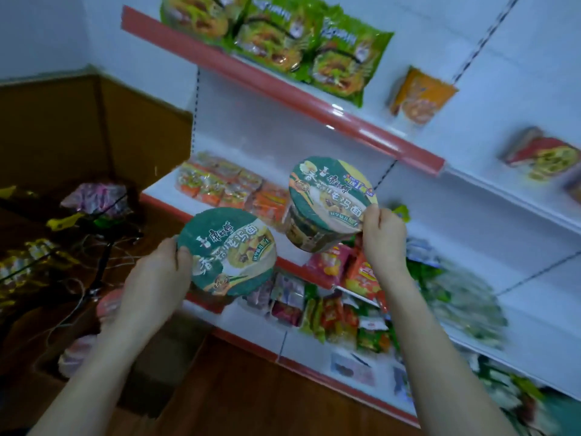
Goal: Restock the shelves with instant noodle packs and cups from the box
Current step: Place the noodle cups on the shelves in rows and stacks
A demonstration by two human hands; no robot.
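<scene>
Both hands are full: left hand (157,272) is wrapped around a green-lidded noodle cup (228,251), right hand (382,237) pinches the rim of a second cup (330,196), both held up in front of the middle shelf (317,272) with orange packs (232,187) on it.

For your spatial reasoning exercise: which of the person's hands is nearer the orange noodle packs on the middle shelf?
Left. The left hand sits below-left of the orange noodle packs; the right hand is farther off to their right.
</scene>
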